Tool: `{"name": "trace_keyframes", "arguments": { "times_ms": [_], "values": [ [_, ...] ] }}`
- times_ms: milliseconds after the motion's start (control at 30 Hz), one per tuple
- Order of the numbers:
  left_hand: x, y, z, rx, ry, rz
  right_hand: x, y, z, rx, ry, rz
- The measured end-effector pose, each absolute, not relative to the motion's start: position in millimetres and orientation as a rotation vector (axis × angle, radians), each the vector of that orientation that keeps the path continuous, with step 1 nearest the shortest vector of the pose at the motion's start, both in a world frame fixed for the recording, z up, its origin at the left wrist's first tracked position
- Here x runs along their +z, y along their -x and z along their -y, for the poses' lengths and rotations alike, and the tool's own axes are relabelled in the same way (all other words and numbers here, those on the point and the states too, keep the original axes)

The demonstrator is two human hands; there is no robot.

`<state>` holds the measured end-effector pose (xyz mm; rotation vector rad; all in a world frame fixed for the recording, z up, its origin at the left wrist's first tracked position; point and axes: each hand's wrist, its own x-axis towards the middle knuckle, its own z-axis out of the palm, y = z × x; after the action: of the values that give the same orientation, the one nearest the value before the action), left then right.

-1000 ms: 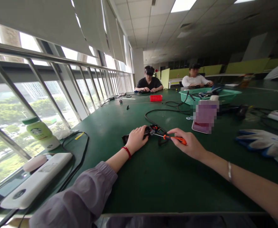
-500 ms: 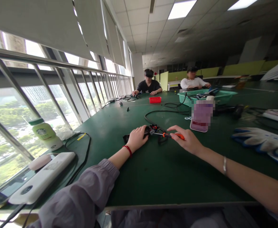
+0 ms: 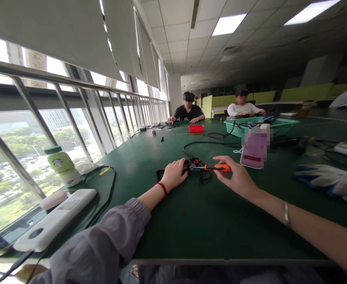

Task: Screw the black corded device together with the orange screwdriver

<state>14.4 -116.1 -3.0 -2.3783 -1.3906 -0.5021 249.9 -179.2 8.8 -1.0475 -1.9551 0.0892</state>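
In the head view my left hand (image 3: 175,175), with a red band at the wrist, is closed over a black device (image 3: 160,174) on the table. The palm and fingers hide much of its body. At its right end, small red and dark parts (image 3: 195,162) show, with loose black wires (image 3: 205,176) beside them. My right hand (image 3: 237,177) is curled round the end of a screwdriver with an orange and black handle (image 3: 221,167), index finger above and thumb below. Its thin shaft points left into the device; the exact tip contact is too small to make out.
A phone (image 3: 254,152) leans beyond my right hand, before a green basket (image 3: 282,127) of cables. Work gloves (image 3: 330,179) lie at the right. A bottle (image 3: 62,165) and white power bank (image 3: 56,221) are at the left. A red tray (image 3: 196,129) stands farther off; two people sit beyond.
My right fingers have shifted on the screwdriver handle, so more of the orange shows. My left hand stays on the device. The whole view has tilted slightly.
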Motion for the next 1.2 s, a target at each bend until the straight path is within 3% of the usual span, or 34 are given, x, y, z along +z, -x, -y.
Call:
{"name": "trace_keyframes", "arguments": {
  "times_ms": [267,1200],
  "values": [
    [-1,-14,111,-0.497,2.393,1.390,12,-256,172,0.289,1.094,1.932],
    [-7,-8,87,-0.563,2.459,1.246,4,-251,173,0.112,1.069,1.919]
  ]
}}
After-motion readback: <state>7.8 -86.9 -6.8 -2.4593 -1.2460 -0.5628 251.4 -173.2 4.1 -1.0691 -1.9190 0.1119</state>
